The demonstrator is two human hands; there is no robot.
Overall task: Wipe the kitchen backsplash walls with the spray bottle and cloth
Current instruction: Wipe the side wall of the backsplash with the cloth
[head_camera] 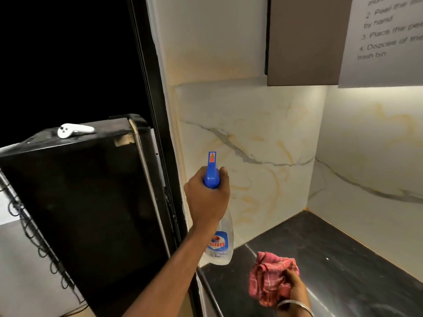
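My left hand (207,197) grips the neck of a clear spray bottle (220,245) with a blue trigger head, raised and pointed at the marble backsplash wall (251,143) in the left corner. A white and blue label shows on the bottle below my wrist. My right hand (295,291) holds a bunched pink checked cloth (270,280) low over the dark countertop (343,259), away from the wall. The backsplash is cream marble with grey and yellow veins and continues along the right wall (377,145).
A black fridge (87,213) stands to the left with a white controller (74,130) on top. A brown wall cabinet (304,40) hangs above the counter, with a printed instruction sheet (386,37) on it. A dark vertical frame (155,110) separates fridge and wall.
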